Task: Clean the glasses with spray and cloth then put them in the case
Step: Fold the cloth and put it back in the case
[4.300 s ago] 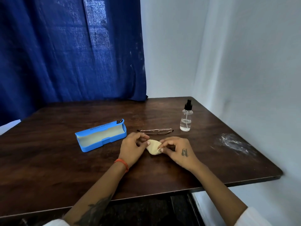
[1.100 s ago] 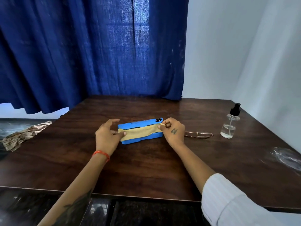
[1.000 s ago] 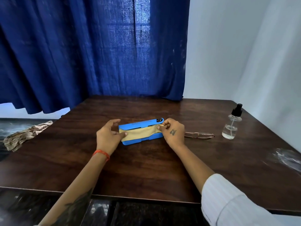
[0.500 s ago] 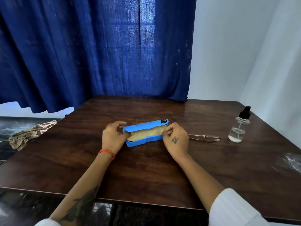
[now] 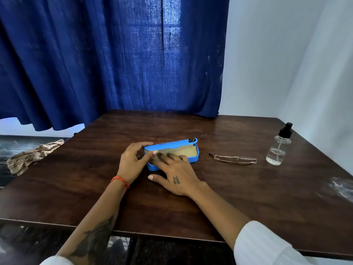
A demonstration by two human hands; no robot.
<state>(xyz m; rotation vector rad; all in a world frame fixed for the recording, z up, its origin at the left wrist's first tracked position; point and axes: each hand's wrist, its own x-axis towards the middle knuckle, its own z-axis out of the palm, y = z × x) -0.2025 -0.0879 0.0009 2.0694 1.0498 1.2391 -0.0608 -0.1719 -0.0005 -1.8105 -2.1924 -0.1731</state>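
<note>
Already lying folded flat on the tabletop [image 5: 191,203], right of centre in the frame: glasses [image 5: 235,159], between blue case [image 5: 193,159] at the centre and spray bottle [image 5: 278,148] at the right edge, touching neither. Not yet in the case.

Changed within the last second: yellow cloth [image 5: 183,151], before stretched over the front edge of the case between both hands, now lying down inside the tray under the half-raised lid. Right hand [image 5: 177,178] no longer pinching the cloth end; now laid flat with fingers spread and straight, tips pressing the cloth down at the left part of the tray, clamped on nothing. Left hand [image 5: 133,161] at the left end of the case, fingers loosely curved and apart, thumb on the front corner, steadying rather than gripping. Meaning, by judgement: wiping finished, cloth stored as a lining, only the glasses left to bring in.

Room for moving: bare dark wood between case and glasses, nothing in the path for a short reach of the right hand. Bottle just beyond the glasses, near the right border of the tabletop, so better no wide sweep there. Lid only partly open and maybe in the way. Near edge well apart from everything. Crumpled beige rag [image 5: 28,157] at far left, off the tabletop, of no concern.
</note>
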